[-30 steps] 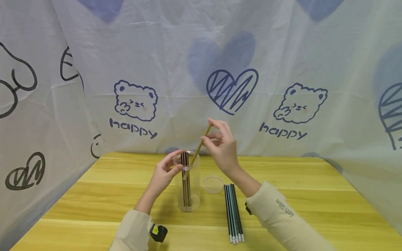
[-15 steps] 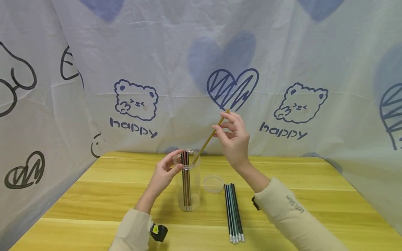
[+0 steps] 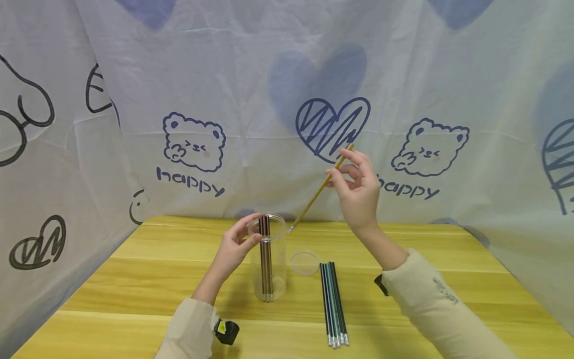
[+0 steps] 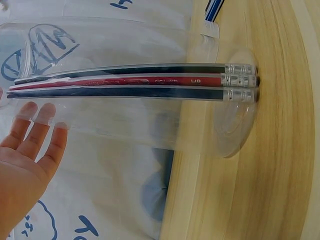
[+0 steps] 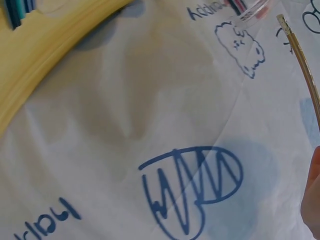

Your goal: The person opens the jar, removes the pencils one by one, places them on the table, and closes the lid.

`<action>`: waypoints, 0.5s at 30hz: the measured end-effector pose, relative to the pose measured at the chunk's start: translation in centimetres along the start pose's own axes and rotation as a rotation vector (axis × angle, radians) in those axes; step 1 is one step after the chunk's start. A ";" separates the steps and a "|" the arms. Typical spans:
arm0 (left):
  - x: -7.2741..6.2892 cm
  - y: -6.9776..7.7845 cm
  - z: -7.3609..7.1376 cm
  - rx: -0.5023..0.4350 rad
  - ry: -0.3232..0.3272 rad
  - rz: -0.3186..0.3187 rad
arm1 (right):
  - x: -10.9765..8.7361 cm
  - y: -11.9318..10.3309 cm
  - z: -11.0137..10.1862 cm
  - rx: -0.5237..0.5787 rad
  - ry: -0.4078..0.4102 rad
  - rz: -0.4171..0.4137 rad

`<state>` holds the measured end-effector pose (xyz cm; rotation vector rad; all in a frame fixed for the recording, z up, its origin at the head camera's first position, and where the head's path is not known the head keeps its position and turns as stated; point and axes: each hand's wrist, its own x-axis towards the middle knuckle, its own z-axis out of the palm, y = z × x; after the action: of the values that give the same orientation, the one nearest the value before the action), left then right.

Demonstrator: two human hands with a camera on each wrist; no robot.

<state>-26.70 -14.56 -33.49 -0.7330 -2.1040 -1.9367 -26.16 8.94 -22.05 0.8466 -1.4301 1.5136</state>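
Note:
My left hand (image 3: 234,245) grips a clear plastic jar (image 3: 280,259) near its rim, thumb on the near side and fingers on the far side. The jar stands upright on the table. Inside it are three pencils (image 4: 150,81), one red between two dark ones, with their eraser ends at the bottom. My right hand (image 3: 360,199) pinches a yellow pencil (image 3: 317,193) between thumb and fingers, to the right of the jar and above it. That pencil slants, eraser end down, its tip just outside the jar's rim. In the right wrist view, the pencil's metal-banded end (image 5: 283,22) shows.
A clear round lid (image 3: 305,263) lies on the wooden table (image 3: 179,279) just right of the jar. Several dark and teal pencils (image 3: 333,304) lie in a bunch beside it, erasers toward me. A white printed cloth (image 3: 251,124) hangs behind the table.
My right hand has moved up and to the right, drawing the yellow pencil out of the jar's mouth. My left hand and the jar have stayed in place.

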 end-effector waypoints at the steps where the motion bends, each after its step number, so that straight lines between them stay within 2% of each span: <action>1: 0.0 0.0 0.0 0.002 0.000 -0.001 | -0.1 0.1 -0.3 -0.009 -0.006 0.012; 15: -0.1 0.0 0.0 -0.005 0.004 -0.002 | -3.0 2.4 -3.6 -0.173 -0.113 0.214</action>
<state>-26.63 -14.58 -33.47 -0.7272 -2.0995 -1.9430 -26.88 12.17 -26.12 0.7006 -1.7545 1.4904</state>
